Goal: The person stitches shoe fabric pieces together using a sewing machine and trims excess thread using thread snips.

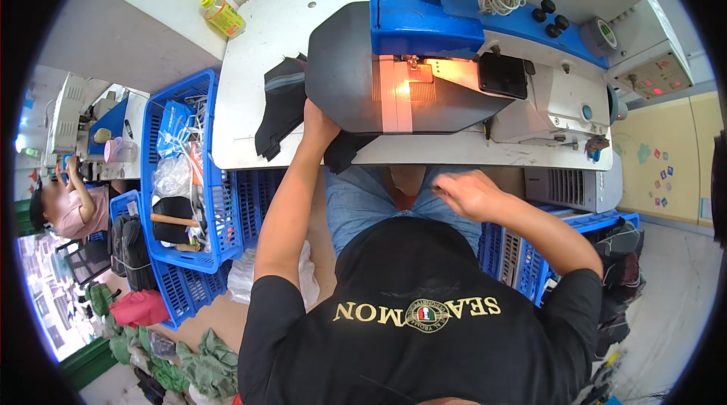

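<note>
Left hand: your arm reached nearly straight from the black sleeve, leaning slightly right, with the wrist over the table's front edge and the hand at the near-left edge of the black plate. Grip: the fingers were largely hidden by the plate's edge, so whether they held anything, I cannot tell.

Right hand: your elbow was bent and set well out to the side, the forearm angling inward and upward; the hand hung above your right thigh, just in front of the table, apart from the plate. Grip: narrow, fingers loosely curled; whether something small sat within, I cannot tell.

Black fabric: it lay on the white table, left of the plate and partly beneath it; another dark portion showed at the plate's near edge, beside your left wrist.

Sewing machine: its blue head stood over the plate, a warm light glowing at the needle area.

Bottle: yellow-capped, beside the table's far-left corner.

Blue basket: left of the table, filled with bags and assorted items.
</note>
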Demonstrator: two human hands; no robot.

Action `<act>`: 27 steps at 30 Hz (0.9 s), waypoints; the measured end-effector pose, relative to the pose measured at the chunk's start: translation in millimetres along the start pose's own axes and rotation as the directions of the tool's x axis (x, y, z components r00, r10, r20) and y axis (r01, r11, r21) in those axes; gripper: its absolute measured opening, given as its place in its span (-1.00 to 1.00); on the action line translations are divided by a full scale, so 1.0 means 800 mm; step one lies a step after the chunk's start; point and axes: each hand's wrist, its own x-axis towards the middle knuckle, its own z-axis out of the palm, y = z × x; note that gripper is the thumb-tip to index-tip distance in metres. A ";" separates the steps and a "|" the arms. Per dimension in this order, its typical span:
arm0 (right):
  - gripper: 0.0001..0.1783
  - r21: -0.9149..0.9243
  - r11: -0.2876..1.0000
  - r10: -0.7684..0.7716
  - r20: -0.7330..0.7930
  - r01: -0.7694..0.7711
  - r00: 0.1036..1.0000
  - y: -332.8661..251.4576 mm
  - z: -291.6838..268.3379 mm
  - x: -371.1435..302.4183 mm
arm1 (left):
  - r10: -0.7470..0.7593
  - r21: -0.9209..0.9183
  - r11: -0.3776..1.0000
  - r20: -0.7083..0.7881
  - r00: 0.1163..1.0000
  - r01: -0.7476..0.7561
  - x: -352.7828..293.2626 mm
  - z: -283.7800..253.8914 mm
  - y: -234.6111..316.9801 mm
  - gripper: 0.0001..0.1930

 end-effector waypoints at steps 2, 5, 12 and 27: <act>-0.80 0.008 0.999 -0.050 -0.156 0.052 0.987 0.010 0.024 0.025 | -0.204 -0.125 0.971 0.008 0.979 0.203 0.004 -0.002 0.001 -0.77; -0.77 -0.048 0.995 -0.100 -0.323 0.089 0.941 0.008 0.046 0.063 | -0.491 -0.761 0.587 -0.064 0.869 0.276 0.004 -0.002 0.010 -0.79; -0.78 -0.241 0.962 -0.184 -0.236 0.126 0.954 0.035 0.059 0.109 | -0.859 -0.963 0.261 -0.204 0.469 0.059 -0.038 -0.025 -0.029 -0.70; -0.35 0.524 0.850 0.224 -0.448 0.051 0.866 -0.046 0.005 0.037 | 0.364 -0.019 0.929 0.222 0.904 -0.369 0.032 -0.096 0.158 -0.60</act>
